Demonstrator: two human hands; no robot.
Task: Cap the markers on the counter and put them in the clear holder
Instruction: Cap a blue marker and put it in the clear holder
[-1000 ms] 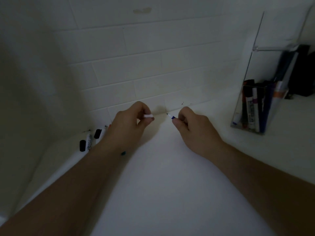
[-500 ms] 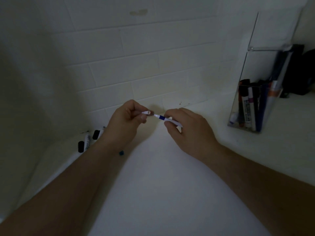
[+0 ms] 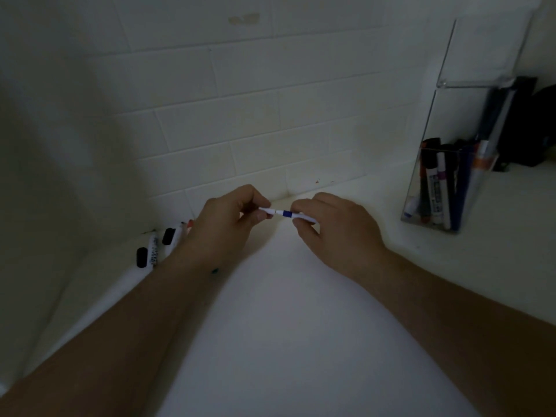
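Note:
A thin white marker with a blue band [image 3: 288,214] is held level above the white counter [image 3: 285,311], between both hands. My left hand [image 3: 228,224] pinches the white cap [image 3: 267,210] at the marker's left end, and the cap meets the barrel. My right hand [image 3: 334,233] grips the barrel from the right. The clear holder [image 3: 448,188] stands at the right with several markers upright in it. More markers [image 3: 153,251] and black caps [image 3: 141,257] lie by the wall at the left, partly hidden by my left wrist.
A white tiled wall [image 3: 240,115] runs close behind my hands. A side wall closes the left. Dark objects [image 3: 529,124] stand behind the holder at the far right.
The hands came together: one second ago cap and marker tip were apart, and now the cap sits on the marker's end.

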